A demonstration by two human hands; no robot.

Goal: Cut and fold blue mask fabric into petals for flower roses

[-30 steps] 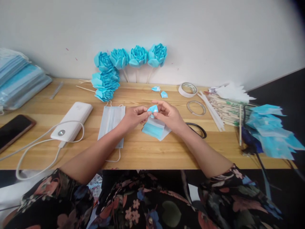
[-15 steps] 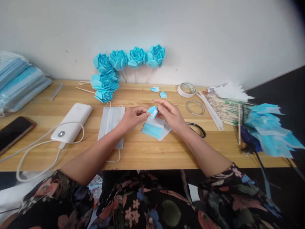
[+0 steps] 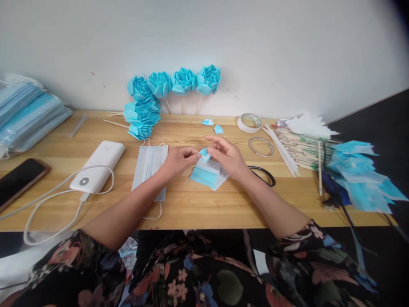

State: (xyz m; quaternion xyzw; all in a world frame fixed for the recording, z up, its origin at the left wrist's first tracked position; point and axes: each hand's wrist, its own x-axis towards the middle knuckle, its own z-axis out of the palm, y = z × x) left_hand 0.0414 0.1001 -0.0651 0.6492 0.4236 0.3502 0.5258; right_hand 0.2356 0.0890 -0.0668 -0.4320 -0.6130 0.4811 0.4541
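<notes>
A small folded blue petal (image 3: pixel 205 154) is held between my two hands above the table. My left hand (image 3: pixel 181 160) pinches its left edge with thumb and fingertips. On the other side, the thumb and forefinger of my right hand (image 3: pixel 227 157) close on the petal, the other fingers loosely bent. Just below lie cut pieces of blue and white mask fabric (image 3: pixel 205 176). Two folded petals (image 3: pixel 218 129) rest on the table beyond my hands. To the left, a whole face mask (image 3: pixel 147 164) lies partly under my left forearm.
Blue fabric flowers (image 3: pixel 183 81) on sticks lean at the wall. Tape (image 3: pixel 240 125), a wire ring (image 3: pixel 255 151), black-handled scissors (image 3: pixel 271 178), sticks (image 3: pixel 305 150) and blue scraps (image 3: pixel 361 170) lie right. Left are a power bank (image 3: pixel 105 155), phone (image 3: pixel 19 183) and packed masks (image 3: pixel 35 115).
My right thumb and forefinger have moved left and down over the petal, covering more of it. The petal has tipped slightly. The view has shifted a little.
</notes>
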